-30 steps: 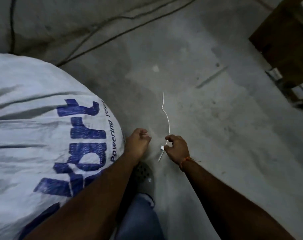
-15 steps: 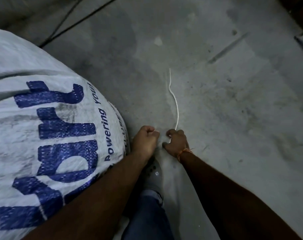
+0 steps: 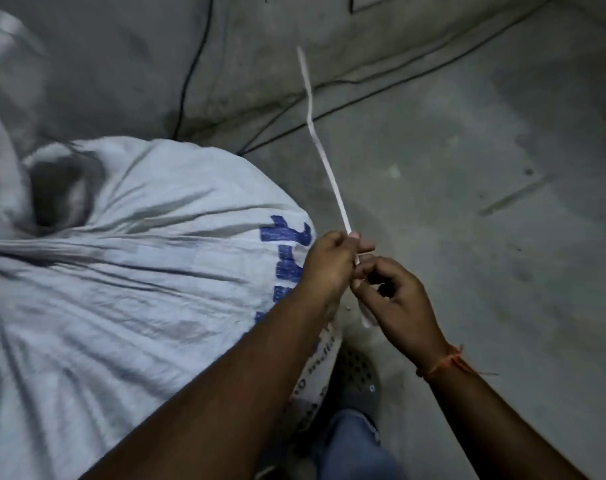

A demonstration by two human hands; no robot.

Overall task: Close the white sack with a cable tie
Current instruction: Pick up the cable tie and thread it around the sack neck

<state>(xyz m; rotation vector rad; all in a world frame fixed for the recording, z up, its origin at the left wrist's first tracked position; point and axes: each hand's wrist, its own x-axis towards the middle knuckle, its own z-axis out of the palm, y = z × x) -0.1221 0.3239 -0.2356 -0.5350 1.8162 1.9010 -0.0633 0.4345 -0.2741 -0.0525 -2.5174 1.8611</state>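
A large white woven sack [image 3: 128,271] with blue lettering fills the left half of the head view, its gathered mouth [image 3: 62,188] bunched at the upper left. A long white cable tie [image 3: 324,157] rises from my hands toward the top of the frame. My left hand [image 3: 329,265] pinches the tie near its lower part, right beside the sack's edge. My right hand [image 3: 395,299] holds the tie's bottom end, whose tip pokes out below my fingers. Both hands are off the floor.
The floor [image 3: 467,202] is bare grey concrete. Black cables [image 3: 363,98] run across it beyond the sack. My grey perforated shoe [image 3: 358,375] and jeans leg stand just below my hands. A brown object's corner shows at the right edge.
My hands lifted the cable tie up off the floor, and my left hand took hold of it too. The view swung left, bringing the sack's gathered mouth into sight.
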